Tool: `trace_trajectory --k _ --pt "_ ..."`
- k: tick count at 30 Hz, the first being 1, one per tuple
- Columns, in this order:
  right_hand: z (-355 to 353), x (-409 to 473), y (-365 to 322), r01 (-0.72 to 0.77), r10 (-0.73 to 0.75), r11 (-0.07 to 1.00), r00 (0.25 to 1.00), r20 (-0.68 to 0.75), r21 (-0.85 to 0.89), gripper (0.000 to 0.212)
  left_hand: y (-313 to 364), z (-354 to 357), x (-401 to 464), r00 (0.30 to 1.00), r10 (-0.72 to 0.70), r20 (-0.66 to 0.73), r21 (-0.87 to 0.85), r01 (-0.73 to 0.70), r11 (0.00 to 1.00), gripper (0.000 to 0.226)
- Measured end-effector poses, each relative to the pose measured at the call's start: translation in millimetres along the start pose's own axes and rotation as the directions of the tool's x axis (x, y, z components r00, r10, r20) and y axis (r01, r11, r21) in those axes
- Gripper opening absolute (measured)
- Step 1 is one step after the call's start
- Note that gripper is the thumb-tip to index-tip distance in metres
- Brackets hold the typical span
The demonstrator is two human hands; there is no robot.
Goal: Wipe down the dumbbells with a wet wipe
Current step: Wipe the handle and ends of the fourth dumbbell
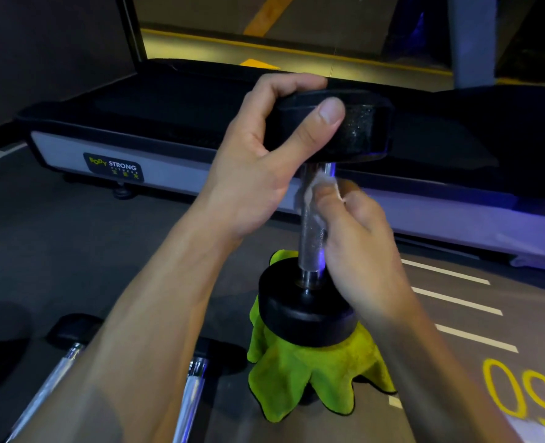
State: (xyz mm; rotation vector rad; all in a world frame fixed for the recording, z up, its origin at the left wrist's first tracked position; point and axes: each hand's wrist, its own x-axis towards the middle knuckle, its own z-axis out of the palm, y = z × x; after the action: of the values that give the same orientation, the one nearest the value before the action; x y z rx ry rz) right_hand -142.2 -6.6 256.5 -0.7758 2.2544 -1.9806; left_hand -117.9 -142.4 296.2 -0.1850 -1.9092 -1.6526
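Note:
A black dumbbell point(306, 308) stands upright, its lower head resting on a bright green cloth point(316, 378). My left hand point(258, 167) grips the upper head from the left, thumb across its front. My right hand point(360, 238) presses a white wet wipe point(312, 190) against the chrome handle point(311, 238) from the right, fingers curled round the bar. The wipe shows only near the top of the handle; the rest is hidden by my fingers.
Two more dumbbells point(194, 378) with chrome handles lie on the floor at the lower left. A treadmill deck point(175, 161) with a "Body Strong" label runs across behind. The grey floor point(456, 302) at right has white stripes and yellow numerals.

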Motion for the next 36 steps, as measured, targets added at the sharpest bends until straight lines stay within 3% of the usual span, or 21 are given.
trace_trajectory --k 2,5,9,12,14,17,21,23,25,27,31,36 --pt "9 2 -2 0.071 -0.065 0.996 0.994 -0.093 0.062 0.022 0 0 0 1.000 -0.001 0.002 0.011 0.001 1.000 0.026" --pt "14 10 12 0.067 -0.060 0.989 0.997 -0.058 0.128 0.021 0 0 -1 1.000 0.002 -0.014 0.028 -0.001 1.000 0.028" --pt "-14 17 33 0.024 -0.049 0.996 0.948 0.315 0.083 0.032 -1 -4 0 1.000 -0.003 -0.021 0.048 0.004 0.999 0.028" --pt "-32 11 42 -0.011 -0.004 1.000 0.827 0.561 0.024 0.014 -1 -4 1 1.000 -0.004 -0.017 0.018 0.005 1.000 0.023" --pt "-37 7 48 -0.022 0.038 0.999 0.820 0.571 -0.034 0.021 -1 -3 0 1.000 0.001 -0.016 0.030 0.000 1.000 0.025" --pt "-32 2 40 -0.084 0.077 0.996 0.871 0.485 -0.006 0.026 -1 2 0 1.000 0.005 -0.018 0.051 -0.004 0.999 0.031" --pt "-13 12 16 -0.012 -0.015 0.984 0.989 0.146 0.177 0.005 -1 3 -2 1.000 0.004 -0.015 0.080 -0.003 0.997 0.036" --pt "-8 19 6 0.051 -0.063 0.991 0.994 0.086 0.127 0.012 -1 3 -3 1.000 0.000 -0.004 0.077 0.000 0.997 0.035" --pt "-10 17 10 0.036 -0.046 0.998 0.982 0.181 0.058 0.010 0 2 -4 1.000 0.004 -0.010 0.085 -0.003 0.996 0.033" --pt "-15 5 26 -0.066 0.070 0.998 0.954 0.293 -0.024 0.018 0 2 -5 1.000 0.009 -0.028 0.082 -0.006 0.997 0.032" --pt "-25 -9 40 -0.054 0.124 0.978 0.925 0.359 -0.200 0.034 0 1 -6 0.999 0.010 -0.036 0.082 -0.007 0.997 0.030" --pt "-40 -4 35 -0.078 0.138 0.988 0.838 0.529 -0.134 0.050 2 -1 -8 0.999 0.025 -0.024 0.078 -0.024 0.997 0.029"
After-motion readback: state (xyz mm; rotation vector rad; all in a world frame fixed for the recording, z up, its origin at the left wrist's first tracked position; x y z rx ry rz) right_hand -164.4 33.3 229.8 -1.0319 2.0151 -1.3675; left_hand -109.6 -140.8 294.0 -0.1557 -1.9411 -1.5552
